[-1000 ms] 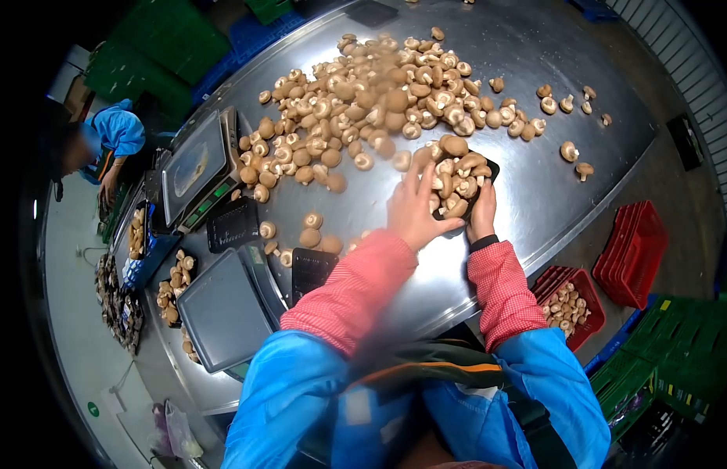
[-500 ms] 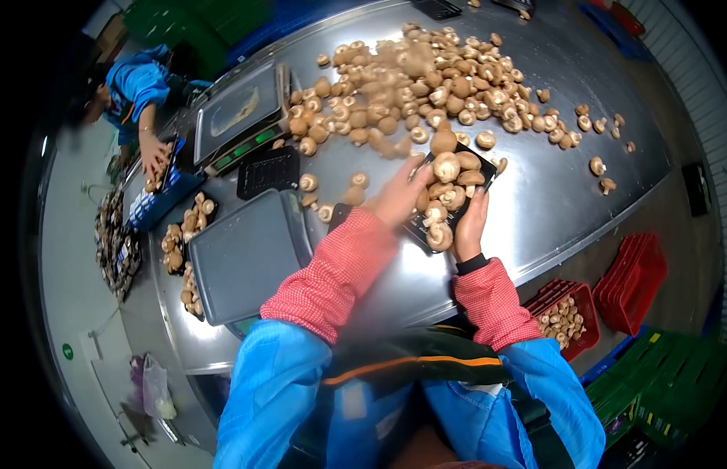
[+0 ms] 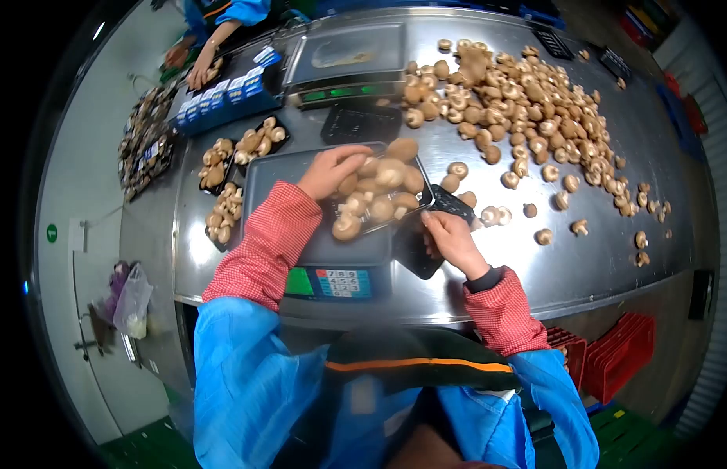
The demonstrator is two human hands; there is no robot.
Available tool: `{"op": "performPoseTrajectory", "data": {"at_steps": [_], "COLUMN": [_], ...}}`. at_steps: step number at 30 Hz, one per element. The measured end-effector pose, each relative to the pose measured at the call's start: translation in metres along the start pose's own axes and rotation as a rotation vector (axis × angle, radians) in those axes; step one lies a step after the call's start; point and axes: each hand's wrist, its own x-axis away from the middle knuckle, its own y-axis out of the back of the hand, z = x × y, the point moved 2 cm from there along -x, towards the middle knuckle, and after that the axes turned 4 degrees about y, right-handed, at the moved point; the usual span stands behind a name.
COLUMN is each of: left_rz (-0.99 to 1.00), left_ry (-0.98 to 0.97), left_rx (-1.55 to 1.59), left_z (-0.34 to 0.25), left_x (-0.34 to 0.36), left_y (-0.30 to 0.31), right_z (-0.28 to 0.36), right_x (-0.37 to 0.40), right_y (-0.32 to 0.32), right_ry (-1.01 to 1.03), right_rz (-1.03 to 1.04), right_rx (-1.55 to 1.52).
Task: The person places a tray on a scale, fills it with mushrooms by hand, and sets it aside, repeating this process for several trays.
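Observation:
A black tray heaped with brown mushrooms (image 3: 379, 187) is over the grey plate of a weighing scale (image 3: 277, 187), slightly blurred. My left hand (image 3: 334, 170) is at the tray's left side, fingers curled against it and the mushrooms. To the right of the scale, my right hand (image 3: 453, 238) has its thumb and fingers closed on the edge of a black tray (image 3: 420, 254) low on the table. Another dark tray part (image 3: 452, 203) shows just above that hand, near loose mushrooms.
A big mushroom pile (image 3: 543, 109) spreads over the steel table (image 3: 488, 285). Filled trays (image 3: 222, 211) stand left of the scale. Behind are a second scale (image 3: 348, 59), a blue box (image 3: 222, 105) and a co-worker's hand (image 3: 201, 70). Red crates (image 3: 620, 356) stand at lower right.
The view has turned to the right. The filled tray has moved left from the open table to over the scale. My right hand has left it and closed on another black tray.

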Motion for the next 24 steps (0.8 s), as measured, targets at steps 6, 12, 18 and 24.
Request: {"op": "performPoseTrajectory", "data": {"at_steps": [6,12,18,24], "left_rz": [0.008,-0.043,-0.203,-0.502], "left_ry": [0.085,-0.002,-0.096,0.047], "left_rx": [-0.182,-0.499,-0.451,0.114], "left_z": [0.027,0.031,0.056,0.080], "left_x": [0.030,0.048,0.060,0.110], "left_y": [0.060,0.076,0.072,0.094], "right_z": [0.079,0.088,0.079,0.016], "right_x": [-0.052,-0.117,-0.125,-0.086], "right_y": [-0.010,-0.064,-0.079,0.009], "right_ry": [0.241,0.511,0.474,0.046], "right_rz": [-0.112,-0.042,-0.047,-0.200], "right_rx": [0.323,0.546,0.331,-0.160]}}
